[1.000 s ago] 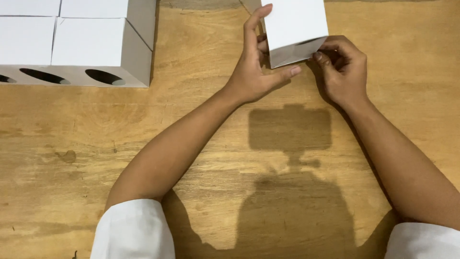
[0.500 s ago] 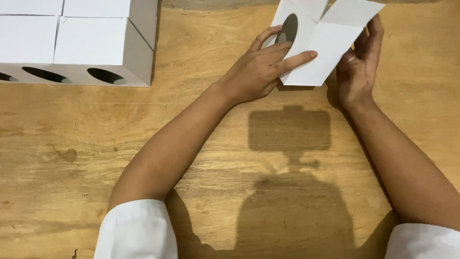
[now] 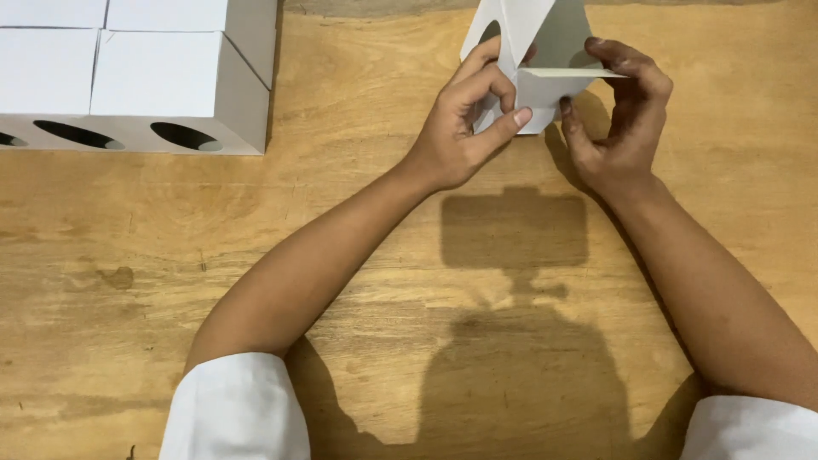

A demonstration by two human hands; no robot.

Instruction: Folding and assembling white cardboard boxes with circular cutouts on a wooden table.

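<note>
A white cardboard box blank (image 3: 545,51) is held upright above a wooden table (image 3: 358,230) near the top middle of the head view. It is partly folded, with an oval cut-out showing on its left panel and a flap bent out flat to the right. My left hand (image 3: 464,128) pinches its left side, with fingers curled around the lower edge. My right hand (image 3: 618,111) grips the right side, fingers over the flat flap. The top of the cardboard is cut off by the frame.
Several assembled white boxes (image 3: 162,77) with oval cut-outs on their front faces stand in a block at the top left. My head camera's shadow falls on the wood between my forearms. Both arms wear white sleeves.
The cardboard went from a closed flat piece to an opened, partly folded shape. Both hands shifted their grip around it and a flap now sticks out to the right.
</note>
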